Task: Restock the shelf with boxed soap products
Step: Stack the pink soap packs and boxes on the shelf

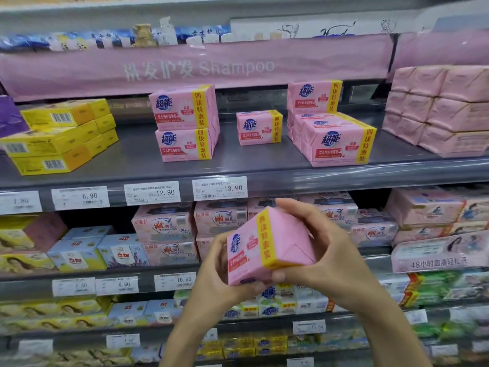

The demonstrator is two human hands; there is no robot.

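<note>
A pink soap pack with a yellow band (267,247) is held tilted in front of the lower shelves. My left hand (225,271) grips its lower left side, and my right hand (322,255) grips its right end, fingers curled over the top and underneath. On the grey shelf (238,168) above stand matching packs: a stack of two (185,123) at the left, a single one (259,127) further back in the middle, and a stack (336,144) at the right.
Yellow boxes (58,136) lie stacked at the shelf's left, plain pink packs (439,109) at its right. Price tags (219,188) line the shelf edge. Bare shelf shows between the pink stacks. Lower shelves are full of other soap packs (164,226).
</note>
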